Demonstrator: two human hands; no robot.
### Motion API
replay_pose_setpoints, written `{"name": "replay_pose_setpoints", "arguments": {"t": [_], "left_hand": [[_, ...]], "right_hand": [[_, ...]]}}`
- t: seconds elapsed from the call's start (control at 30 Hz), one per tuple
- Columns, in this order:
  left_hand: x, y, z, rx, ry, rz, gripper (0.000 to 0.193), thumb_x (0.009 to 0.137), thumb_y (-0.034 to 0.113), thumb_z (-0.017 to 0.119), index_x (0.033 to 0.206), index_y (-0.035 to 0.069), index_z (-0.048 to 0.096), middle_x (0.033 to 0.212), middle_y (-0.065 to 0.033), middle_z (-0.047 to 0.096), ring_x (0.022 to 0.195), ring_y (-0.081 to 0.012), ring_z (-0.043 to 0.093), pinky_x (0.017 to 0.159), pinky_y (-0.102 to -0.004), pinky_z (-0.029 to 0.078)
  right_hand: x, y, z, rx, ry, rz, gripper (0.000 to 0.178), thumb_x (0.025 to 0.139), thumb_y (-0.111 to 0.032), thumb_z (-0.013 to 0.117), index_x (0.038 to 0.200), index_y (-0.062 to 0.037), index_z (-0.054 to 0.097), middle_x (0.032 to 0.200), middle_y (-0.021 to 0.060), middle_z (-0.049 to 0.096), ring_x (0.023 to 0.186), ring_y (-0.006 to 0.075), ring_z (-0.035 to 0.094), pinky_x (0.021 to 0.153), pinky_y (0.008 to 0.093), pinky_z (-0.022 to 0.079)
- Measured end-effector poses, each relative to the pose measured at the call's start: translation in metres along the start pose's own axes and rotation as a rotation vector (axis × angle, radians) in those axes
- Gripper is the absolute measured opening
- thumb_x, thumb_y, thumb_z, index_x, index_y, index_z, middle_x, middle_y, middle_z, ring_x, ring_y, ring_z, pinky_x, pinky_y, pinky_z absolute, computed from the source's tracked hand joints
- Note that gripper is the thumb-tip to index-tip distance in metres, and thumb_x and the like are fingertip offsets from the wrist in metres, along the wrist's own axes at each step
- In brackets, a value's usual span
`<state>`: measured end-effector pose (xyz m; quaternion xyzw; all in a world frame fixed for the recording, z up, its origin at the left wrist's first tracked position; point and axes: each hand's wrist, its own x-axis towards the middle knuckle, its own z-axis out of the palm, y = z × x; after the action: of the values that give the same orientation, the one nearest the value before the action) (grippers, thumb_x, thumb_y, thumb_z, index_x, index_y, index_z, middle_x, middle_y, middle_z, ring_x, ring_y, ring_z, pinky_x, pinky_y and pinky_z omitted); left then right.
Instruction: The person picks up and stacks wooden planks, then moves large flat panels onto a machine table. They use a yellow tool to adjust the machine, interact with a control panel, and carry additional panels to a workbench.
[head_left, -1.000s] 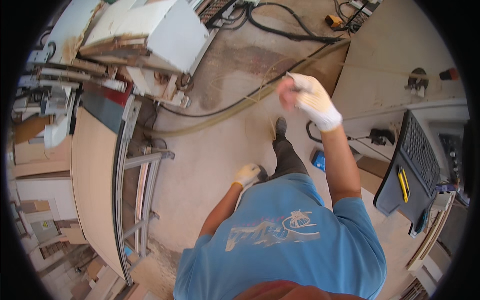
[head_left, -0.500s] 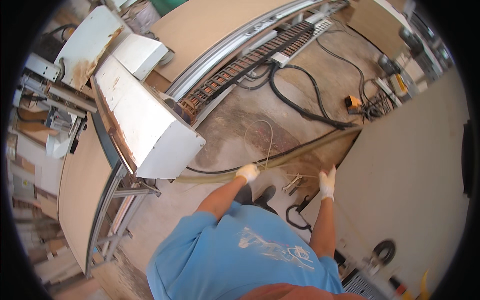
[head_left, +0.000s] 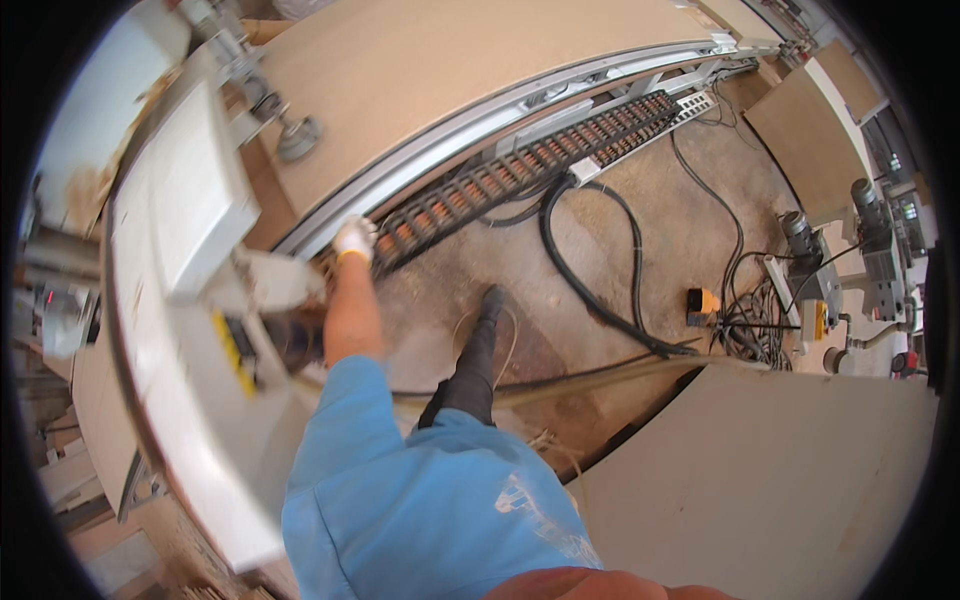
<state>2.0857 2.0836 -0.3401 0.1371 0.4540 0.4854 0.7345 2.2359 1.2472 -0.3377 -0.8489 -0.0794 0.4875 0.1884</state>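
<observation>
Head view: left hand (head_left: 354,238) in a white glove, arm stretched forward, resting at the end of the black cable chain (head_left: 530,165); grip impossible to tell, fingers blurred. Right hand out of sight. Just beyond the cable chain, a grey metal rail (head_left: 520,100) and a wide brown board (head_left: 450,50). Left of it, a white machine housing (head_left: 190,200). Right of it, black hoses (head_left: 590,270) looping over the dusty floor (head_left: 660,220) toward a yellow box (head_left: 702,301).
</observation>
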Motion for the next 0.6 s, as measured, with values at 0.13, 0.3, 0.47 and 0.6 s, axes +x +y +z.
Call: {"name": "replay_pose_setpoints", "arguments": {"t": [0.13, 0.3, 0.47, 0.6], "left_hand": [[0.113, 0.054, 0.012, -0.044, 0.152, -0.11, 0.082, 0.101, 0.066, 0.052, 0.141, -0.006, 0.052, 0.125, -0.0166, 0.068, 0.109, -0.0296, 0.067, 0.09, -0.0391, 0.056], [0.123, 0.057, 0.02, -0.008, 0.447, 0.015, 0.054, 0.101, 0.063, 0.055, 0.107, 0.01, 0.063, 0.085, -0.0035, 0.068, 0.062, -0.0137, 0.062, 0.05, -0.0238, 0.05], [0.109, 0.059, 0.057, 0.013, 0.589, -0.004, 0.042, 0.109, 0.052, 0.047, 0.087, 0.016, 0.05, 0.066, 0.0025, 0.048, 0.051, -0.0106, 0.036, 0.046, -0.0287, 0.026], [0.106, 0.066, 0.068, 0.022, 0.699, -0.032, 0.043, 0.109, 0.05, 0.047, 0.082, 0.017, 0.047, 0.067, 0.0036, 0.047, 0.053, -0.0106, 0.035, 0.049, -0.0284, 0.025]], "right_hand": [[0.073, -0.151, -0.073, -0.132, 0.029, 0.082, 0.046, 0.092, -0.027, 0.062, 0.13, -0.001, 0.065, 0.125, 0.0254, 0.07, 0.12, 0.0372, 0.066, 0.101, 0.0411, 0.051], [0.167, -0.375, -0.159, -0.076, 0.274, -0.147, 0.026, 0.084, -0.01, 0.058, 0.107, -0.0017, 0.067, 0.088, 0.0111, 0.069, 0.078, 0.021, 0.065, 0.072, 0.0386, 0.054], [0.221, -0.52, -0.212, 0.013, 0.117, -0.219, 0.04, 0.09, -0.014, 0.058, 0.127, -0.0026, 0.065, 0.101, 0.014, 0.074, 0.097, 0.0267, 0.071, 0.089, 0.035, 0.055], [0.243, -0.561, -0.24, -0.285, -0.027, -0.215, 0.043, 0.09, -0.02, 0.061, 0.13, -0.0041, 0.065, 0.108, 0.0165, 0.074, 0.104, 0.0313, 0.071, 0.094, 0.0375, 0.054]]}}
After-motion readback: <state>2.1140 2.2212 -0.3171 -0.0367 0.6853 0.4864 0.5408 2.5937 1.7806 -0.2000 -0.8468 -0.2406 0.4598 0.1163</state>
